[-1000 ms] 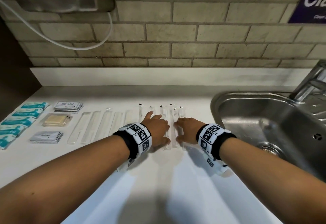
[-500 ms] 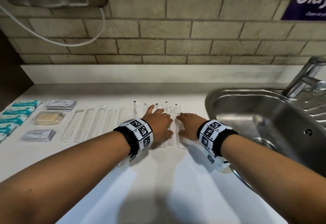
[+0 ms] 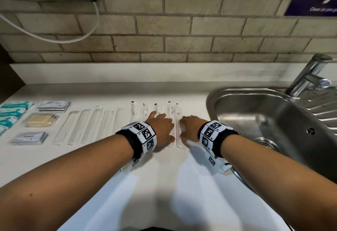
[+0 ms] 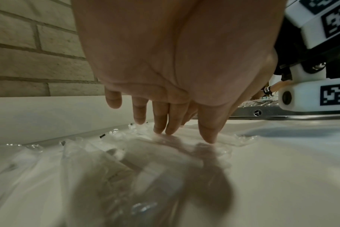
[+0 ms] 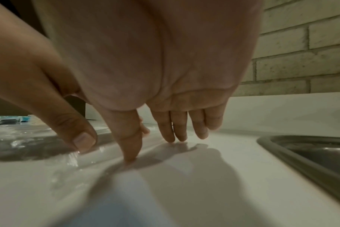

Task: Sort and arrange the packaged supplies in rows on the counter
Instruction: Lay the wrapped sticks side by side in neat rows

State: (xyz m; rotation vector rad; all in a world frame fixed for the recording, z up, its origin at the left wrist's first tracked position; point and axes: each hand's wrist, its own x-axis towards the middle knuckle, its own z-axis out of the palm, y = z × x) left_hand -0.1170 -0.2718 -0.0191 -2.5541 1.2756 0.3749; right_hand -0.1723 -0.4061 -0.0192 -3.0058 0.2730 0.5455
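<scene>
Several long clear-wrapped packets lie side by side on the white counter, just left of the sink. My left hand lies flat on them; in the left wrist view its fingertips press the clear wrap. My right hand rests beside the rightmost packet, and in the right wrist view its straight fingers touch the counter at the wrap's edge. Neither hand grips anything. A second row of clear flat packets lies to the left.
Far left lie teal packets, two stacks of grey sachets and a yellow packet. The steel sink and tap stand at the right. A brick wall runs behind the counter.
Both hands have stayed on the clear packets with only small shifts. The left hand has spread flatter over them. The head view has drifted slightly.
</scene>
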